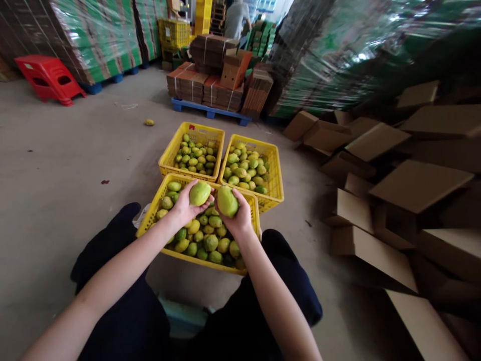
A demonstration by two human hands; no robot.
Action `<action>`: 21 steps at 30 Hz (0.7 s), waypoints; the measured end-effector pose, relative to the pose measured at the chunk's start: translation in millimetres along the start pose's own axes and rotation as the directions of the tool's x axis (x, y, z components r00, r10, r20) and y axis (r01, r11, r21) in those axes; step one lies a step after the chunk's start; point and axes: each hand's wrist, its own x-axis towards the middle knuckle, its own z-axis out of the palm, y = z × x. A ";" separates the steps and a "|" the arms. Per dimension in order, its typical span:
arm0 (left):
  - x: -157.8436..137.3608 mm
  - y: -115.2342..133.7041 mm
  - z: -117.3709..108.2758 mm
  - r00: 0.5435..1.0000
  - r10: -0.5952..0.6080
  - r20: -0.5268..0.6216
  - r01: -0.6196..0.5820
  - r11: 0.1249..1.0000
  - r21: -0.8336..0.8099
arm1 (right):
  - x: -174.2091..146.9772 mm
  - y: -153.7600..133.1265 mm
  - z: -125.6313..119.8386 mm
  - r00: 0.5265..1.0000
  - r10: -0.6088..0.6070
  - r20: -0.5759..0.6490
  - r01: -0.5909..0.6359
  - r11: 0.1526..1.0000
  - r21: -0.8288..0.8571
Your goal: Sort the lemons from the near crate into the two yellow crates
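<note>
My left hand (185,204) is closed around a yellow-green lemon (200,193), which faces up between thumb and fingers. A second greenish lemon (227,201) sits in my right hand (240,215), with the thumb along its right side. Both hands are side by side above the nearest yellow crate (195,259), which holds many green and yellow lemons (211,242). Behind it stand two more yellow crates, one at the left (165,161) and one at the right (277,175), each with lemons inside.
Flattened cartons (221,95) are stacked on a blue pallet (210,110) ahead. Open cardboard boxes (417,185) lie heaped at the right. A red stool (48,75) and a loose lemon (149,122) are on the floor at left. A person (236,20) stands far back.
</note>
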 end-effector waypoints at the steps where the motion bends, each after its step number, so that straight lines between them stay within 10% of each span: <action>1: 0.0 1.3 0.0 1.000 0.007 -0.020 -0.007 1.000 -0.012 | 1.3 -0.3 -0.4 1.000 0.007 -0.012 -0.007 1.000 0.009; 16: 1.2 5.9 -8.4 1.000 0.013 0.026 -0.006 0.967 -0.255 | 6.3 -5.7 -5.7 0.940 0.002 0.342 -0.003 1.000 0.002; 21: 15.0 3.2 -7.0 0.982 0.188 -0.031 -0.180 0.864 -0.471 | 23.8 3.4 -9.6 0.941 -0.041 0.336 0.003 0.994 0.112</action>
